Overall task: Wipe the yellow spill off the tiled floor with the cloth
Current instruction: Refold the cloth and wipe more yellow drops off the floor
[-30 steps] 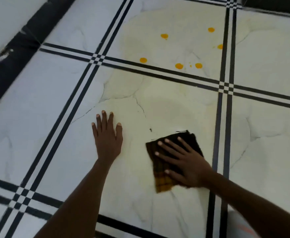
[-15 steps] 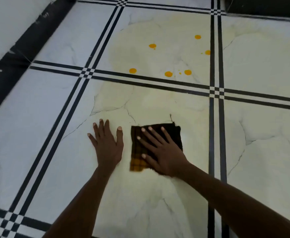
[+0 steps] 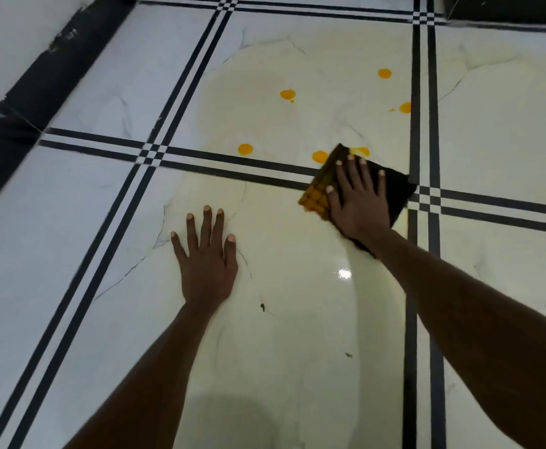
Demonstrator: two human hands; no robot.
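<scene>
Several yellow drops lie on the white tiled floor (image 3: 281,335), such as a yellow drop (image 3: 287,94) in the far tile and another yellow drop (image 3: 245,149) near the black grout stripe. My right hand (image 3: 359,199) presses flat on a dark checked cloth (image 3: 318,186), stained yellow at its left edge. The cloth lies across the black stripe, its far corner touching a smeared drop (image 3: 362,151) and a drop (image 3: 319,156) beside it. My left hand (image 3: 205,257) rests flat on the floor, fingers spread, holding nothing.
A black skirting (image 3: 38,92) and a white wall (image 3: 3,43) run along the left. Double black stripes (image 3: 422,92) cross the floor. A dark object (image 3: 508,8) sits at the top right corner. A wet sheen (image 3: 344,273) shows below the cloth.
My right hand has slid the cloth away from me and to the right, up onto the black stripe and against the nearest yellow drops. My left hand stays planted on the floor.
</scene>
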